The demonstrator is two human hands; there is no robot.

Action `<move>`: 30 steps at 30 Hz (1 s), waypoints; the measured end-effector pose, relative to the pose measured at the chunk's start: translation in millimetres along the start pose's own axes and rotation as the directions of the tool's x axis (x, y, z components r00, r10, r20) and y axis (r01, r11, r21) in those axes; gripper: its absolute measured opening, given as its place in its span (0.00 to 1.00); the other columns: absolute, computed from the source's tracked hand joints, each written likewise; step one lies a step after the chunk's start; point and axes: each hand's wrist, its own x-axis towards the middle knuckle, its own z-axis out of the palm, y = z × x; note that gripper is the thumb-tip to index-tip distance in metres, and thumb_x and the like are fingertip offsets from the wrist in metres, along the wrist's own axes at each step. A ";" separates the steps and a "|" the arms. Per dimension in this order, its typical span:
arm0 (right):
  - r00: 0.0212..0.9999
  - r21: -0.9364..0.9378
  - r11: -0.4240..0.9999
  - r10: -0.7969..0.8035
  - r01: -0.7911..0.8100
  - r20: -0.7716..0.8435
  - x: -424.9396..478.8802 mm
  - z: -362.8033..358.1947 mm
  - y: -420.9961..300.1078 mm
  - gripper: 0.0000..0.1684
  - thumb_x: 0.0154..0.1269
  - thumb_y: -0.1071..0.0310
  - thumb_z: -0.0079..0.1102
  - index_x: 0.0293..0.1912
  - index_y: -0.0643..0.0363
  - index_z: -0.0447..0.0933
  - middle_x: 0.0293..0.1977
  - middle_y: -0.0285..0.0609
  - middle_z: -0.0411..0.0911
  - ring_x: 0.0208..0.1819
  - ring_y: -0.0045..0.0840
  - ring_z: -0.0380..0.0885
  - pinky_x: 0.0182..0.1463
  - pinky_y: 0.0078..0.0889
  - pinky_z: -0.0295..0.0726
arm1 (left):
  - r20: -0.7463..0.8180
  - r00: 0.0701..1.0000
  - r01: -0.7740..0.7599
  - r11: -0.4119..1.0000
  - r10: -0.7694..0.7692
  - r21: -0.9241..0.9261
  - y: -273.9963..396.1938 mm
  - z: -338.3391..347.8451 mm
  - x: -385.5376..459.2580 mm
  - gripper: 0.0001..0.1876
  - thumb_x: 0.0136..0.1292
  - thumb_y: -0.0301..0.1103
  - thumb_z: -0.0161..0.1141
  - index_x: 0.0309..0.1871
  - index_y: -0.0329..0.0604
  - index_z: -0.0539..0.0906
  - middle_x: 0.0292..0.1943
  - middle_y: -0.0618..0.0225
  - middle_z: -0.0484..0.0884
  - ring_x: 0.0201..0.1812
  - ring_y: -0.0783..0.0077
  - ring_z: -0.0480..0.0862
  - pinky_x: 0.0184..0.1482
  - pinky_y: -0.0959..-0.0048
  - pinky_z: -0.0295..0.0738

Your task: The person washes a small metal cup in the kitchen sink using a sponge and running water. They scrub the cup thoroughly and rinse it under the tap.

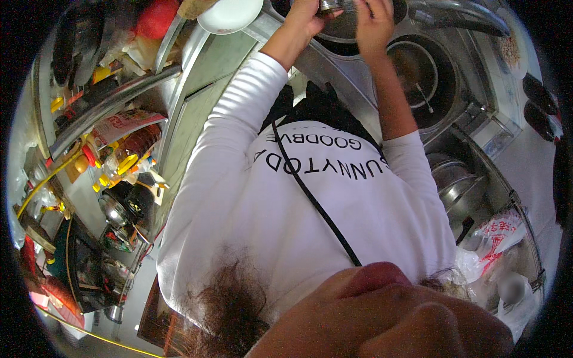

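Observation:
At the top edge of the head view, my left hand (306,20) is closed around a small shiny container (330,5), partly cut off by the frame. My right hand (375,27) is close beside it with bent fingers, slightly blurred. Whether it touches the container is unclear. Both hands are above a dark round pan (338,32), partly hidden by them. To the right of my right forearm sits a dark round pot (418,78) with a thin-handled utensil (424,96) in it. A white bowl (230,15) stands left of my left hand.
On the left, a metal-edged shelf (116,96) bears oil bottles (136,143) and a red round item (156,18). A metal pot (456,179) and plastic bags (497,237) lie right of me. Black shoes (539,107) are at the far right. A black strap (318,201) hangs before me.

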 end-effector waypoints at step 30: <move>0.941 -0.233 0.951 0.255 -0.203 0.220 -20.3 17.9 81.4 0.07 0.59 0.76 0.55 0.37 0.62 0.79 0.35 0.45 0.79 0.35 0.36 0.78 0.40 0.31 0.75 | 0.058 0.996 -0.078 0.995 0.074 0.069 -16.7 -27.3 16.0 0.18 0.68 0.48 0.50 0.53 0.48 0.75 0.43 0.70 0.81 0.43 0.73 0.80 0.44 0.72 0.77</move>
